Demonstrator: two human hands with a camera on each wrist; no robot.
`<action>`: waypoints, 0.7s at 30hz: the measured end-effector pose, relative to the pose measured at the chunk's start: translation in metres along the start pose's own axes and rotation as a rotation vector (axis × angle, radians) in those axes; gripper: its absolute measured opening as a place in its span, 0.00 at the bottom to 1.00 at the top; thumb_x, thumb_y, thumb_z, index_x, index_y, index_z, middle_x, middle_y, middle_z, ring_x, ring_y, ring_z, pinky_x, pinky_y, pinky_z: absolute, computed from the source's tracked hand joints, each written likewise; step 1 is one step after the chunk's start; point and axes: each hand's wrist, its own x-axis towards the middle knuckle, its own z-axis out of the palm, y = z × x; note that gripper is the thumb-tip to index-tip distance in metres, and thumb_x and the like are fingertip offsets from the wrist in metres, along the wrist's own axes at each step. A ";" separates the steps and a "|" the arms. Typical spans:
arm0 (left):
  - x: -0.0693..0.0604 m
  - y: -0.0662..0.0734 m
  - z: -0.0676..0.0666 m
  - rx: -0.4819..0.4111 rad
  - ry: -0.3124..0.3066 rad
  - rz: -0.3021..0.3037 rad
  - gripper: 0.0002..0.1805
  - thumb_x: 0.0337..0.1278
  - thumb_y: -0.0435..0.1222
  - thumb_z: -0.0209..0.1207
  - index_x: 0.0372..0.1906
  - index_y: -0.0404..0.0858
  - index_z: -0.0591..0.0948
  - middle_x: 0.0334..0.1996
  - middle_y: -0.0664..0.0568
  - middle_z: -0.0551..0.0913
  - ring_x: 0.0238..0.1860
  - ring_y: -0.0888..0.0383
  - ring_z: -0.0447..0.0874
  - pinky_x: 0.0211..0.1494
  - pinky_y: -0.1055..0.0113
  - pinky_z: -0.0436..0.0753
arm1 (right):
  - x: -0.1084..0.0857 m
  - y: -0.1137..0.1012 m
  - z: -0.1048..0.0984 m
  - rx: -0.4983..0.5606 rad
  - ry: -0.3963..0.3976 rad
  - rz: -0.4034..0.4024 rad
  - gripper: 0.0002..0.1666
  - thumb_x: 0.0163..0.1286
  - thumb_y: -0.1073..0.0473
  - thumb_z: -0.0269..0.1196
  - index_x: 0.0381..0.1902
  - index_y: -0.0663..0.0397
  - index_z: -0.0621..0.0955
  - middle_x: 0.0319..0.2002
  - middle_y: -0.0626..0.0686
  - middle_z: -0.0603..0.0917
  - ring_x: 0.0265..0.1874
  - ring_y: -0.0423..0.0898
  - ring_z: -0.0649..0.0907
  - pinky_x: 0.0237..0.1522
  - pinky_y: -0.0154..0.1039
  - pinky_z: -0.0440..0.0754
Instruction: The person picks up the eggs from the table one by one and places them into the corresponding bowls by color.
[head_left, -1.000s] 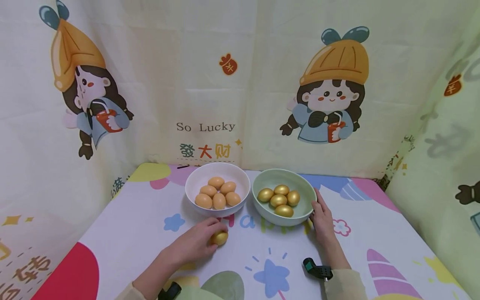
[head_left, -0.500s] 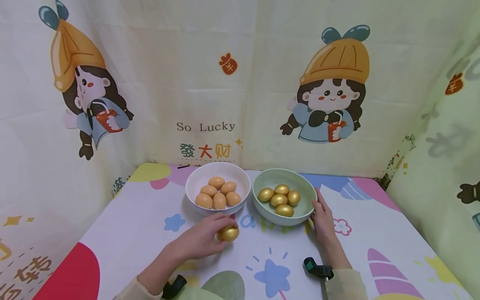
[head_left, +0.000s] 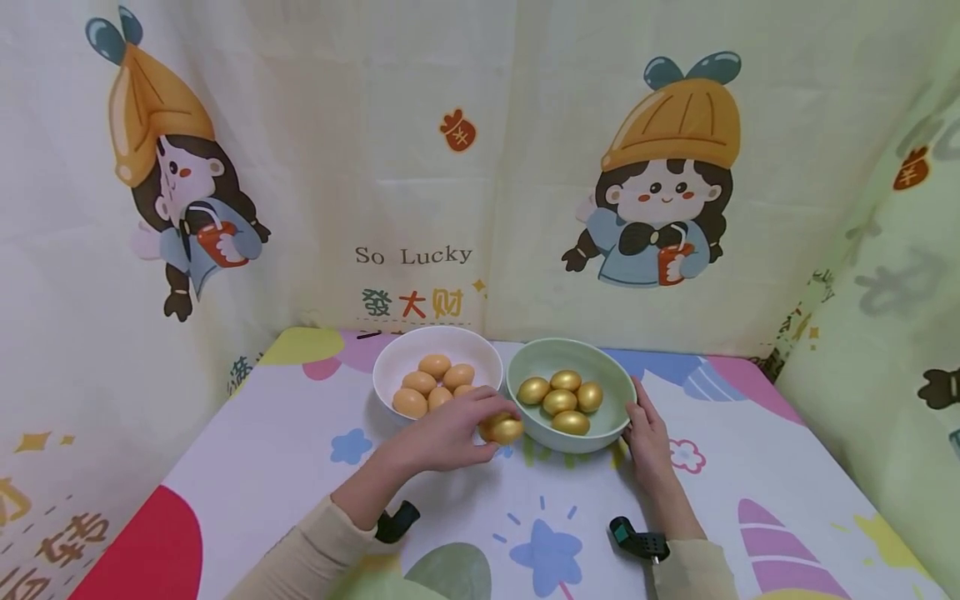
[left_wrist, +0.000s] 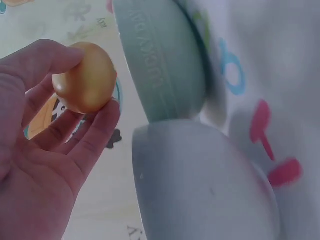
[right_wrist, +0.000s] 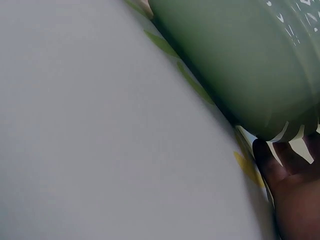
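Note:
A golden egg is pinched between the thumb and fingers of my left hand. That hand is raised in front of the gap between two bowls, and the left wrist view shows the egg off the table. My right hand holds the right side of the green bowl near its rim. Several golden eggs lie inside this bowl. To its left stands the white bowl with several brown eggs, some partly hidden behind my left hand.
The bowls stand side by side toward the back of a table with a colourful printed cover. A printed curtain hangs behind the table and along both sides. A black wrist device sits at my right wrist.
My left hand has lifted the golden egg from the table and carried it right and forward, toward the green bowl. My right hand has stayed at the green bowl's side.

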 end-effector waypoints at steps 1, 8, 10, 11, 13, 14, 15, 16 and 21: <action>0.006 0.001 0.001 -0.006 0.002 0.006 0.21 0.58 0.31 0.66 0.57 0.47 0.81 0.50 0.59 0.78 0.45 0.63 0.74 0.45 0.71 0.79 | 0.000 0.000 0.000 -0.003 0.000 -0.006 0.34 0.83 0.49 0.42 0.82 0.40 0.50 0.81 0.46 0.46 0.76 0.51 0.57 0.70 0.43 0.62; 0.041 0.004 0.009 -0.082 0.017 0.036 0.22 0.58 0.29 0.66 0.57 0.44 0.80 0.51 0.55 0.78 0.47 0.61 0.75 0.49 0.70 0.79 | 0.000 0.002 0.000 -0.015 -0.018 -0.010 0.34 0.84 0.50 0.40 0.82 0.42 0.48 0.81 0.48 0.45 0.76 0.52 0.57 0.70 0.47 0.62; 0.050 0.003 0.011 -0.104 0.017 0.026 0.22 0.58 0.29 0.66 0.58 0.44 0.80 0.51 0.54 0.79 0.47 0.61 0.75 0.49 0.69 0.80 | 0.001 0.002 0.000 -0.015 -0.013 -0.003 0.34 0.84 0.50 0.40 0.82 0.41 0.48 0.81 0.46 0.46 0.76 0.51 0.57 0.70 0.47 0.62; 0.055 0.003 0.012 -0.112 0.017 0.021 0.22 0.58 0.29 0.66 0.58 0.43 0.80 0.52 0.53 0.79 0.47 0.61 0.76 0.50 0.69 0.80 | 0.001 0.002 0.000 -0.014 -0.011 -0.003 0.34 0.84 0.50 0.40 0.82 0.41 0.48 0.81 0.46 0.46 0.76 0.51 0.57 0.70 0.47 0.62; 0.064 0.002 0.013 -0.108 0.015 0.009 0.23 0.59 0.29 0.66 0.59 0.43 0.80 0.53 0.53 0.80 0.47 0.61 0.76 0.51 0.70 0.79 | 0.001 0.001 0.000 -0.012 -0.005 -0.001 0.34 0.84 0.50 0.41 0.82 0.40 0.49 0.81 0.46 0.46 0.76 0.50 0.57 0.70 0.47 0.62; 0.069 0.001 0.014 -0.105 0.012 0.007 0.23 0.59 0.29 0.66 0.59 0.42 0.80 0.53 0.53 0.80 0.47 0.61 0.76 0.52 0.70 0.78 | 0.001 0.001 0.000 -0.014 -0.002 0.000 0.34 0.84 0.50 0.41 0.82 0.40 0.49 0.81 0.46 0.46 0.76 0.50 0.57 0.70 0.47 0.62; 0.073 -0.001 0.015 -0.102 0.009 0.006 0.23 0.59 0.30 0.66 0.60 0.42 0.80 0.54 0.53 0.80 0.47 0.60 0.76 0.52 0.70 0.78 | 0.001 0.001 0.000 -0.016 0.000 0.000 0.34 0.84 0.50 0.41 0.82 0.40 0.49 0.81 0.46 0.46 0.76 0.50 0.57 0.70 0.47 0.62; 0.077 -0.002 0.015 -0.098 0.005 0.004 0.23 0.59 0.30 0.67 0.60 0.42 0.80 0.55 0.53 0.80 0.48 0.60 0.75 0.52 0.70 0.77 | 0.001 0.000 0.000 -0.018 0.002 -0.001 0.34 0.84 0.50 0.41 0.82 0.40 0.49 0.81 0.46 0.46 0.76 0.51 0.57 0.70 0.47 0.62; 0.095 -0.008 0.020 -0.095 -0.021 0.024 0.23 0.58 0.29 0.66 0.60 0.40 0.81 0.57 0.52 0.80 0.50 0.60 0.74 0.53 0.70 0.75 | 0.000 0.000 0.000 -0.020 -0.003 -0.006 0.33 0.84 0.51 0.40 0.82 0.40 0.49 0.81 0.46 0.47 0.75 0.50 0.58 0.69 0.46 0.63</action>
